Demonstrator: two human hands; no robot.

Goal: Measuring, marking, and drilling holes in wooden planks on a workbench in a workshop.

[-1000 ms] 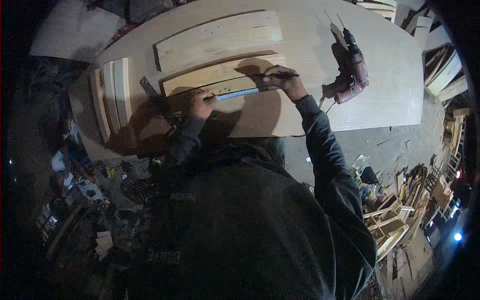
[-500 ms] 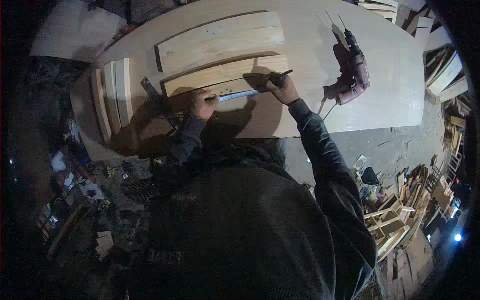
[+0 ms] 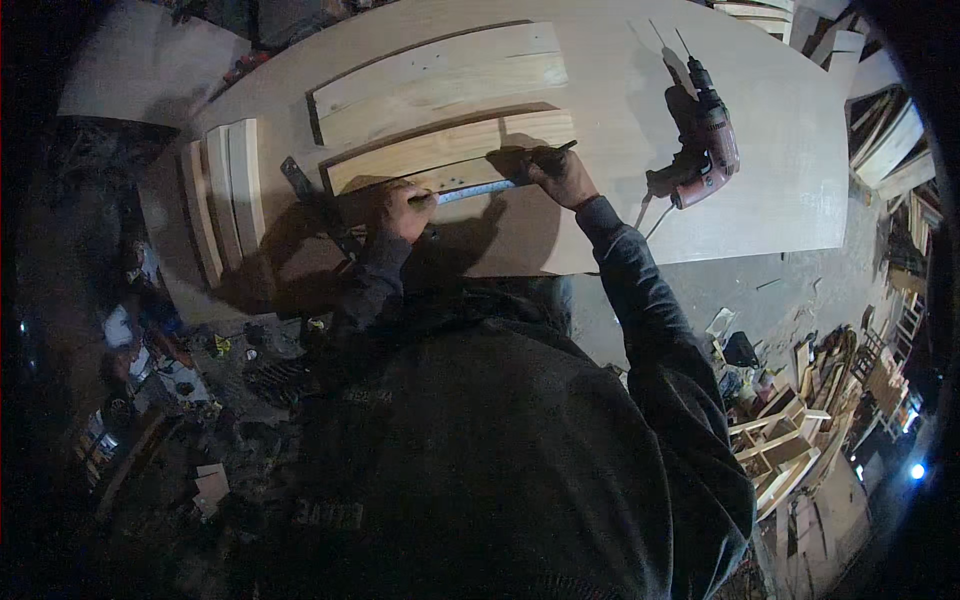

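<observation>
Blue-white measuring strip [image 3: 476, 192] is lying on the table [image 3: 770, 215] between the two hands, along the near side of the nearer pale planks [image 3: 470, 140]. At its nine o'clock end is the left hand [image 3: 405, 210], with the fingers curled and almost closed; whether it pinches the strip or only presses on it, I cannot tell. At about three o'clock is the right hand [image 3: 562, 183], closed around a dark pen-like tool [image 3: 560, 151], whose outer end points to two o'clock; this hand is also at the right end of the strip. Taking the strip as the centre of the clock, a second pair of pale planks [image 3: 445, 85] lies at twelve, beyond the nearer ones. Toward nine, past the left hand, there is a dark flat bar [image 3: 300, 186], and after it some upright-running wooden slats [image 3: 243, 180]. Between two and three, well apart from the right hand, a reddish drill [image 3: 715, 145] rests with its bit directed to eleven, and its cord goes toward the near edge. At four to five, on the floor, wooden frames [image 3: 785, 435] are heaped.
</observation>
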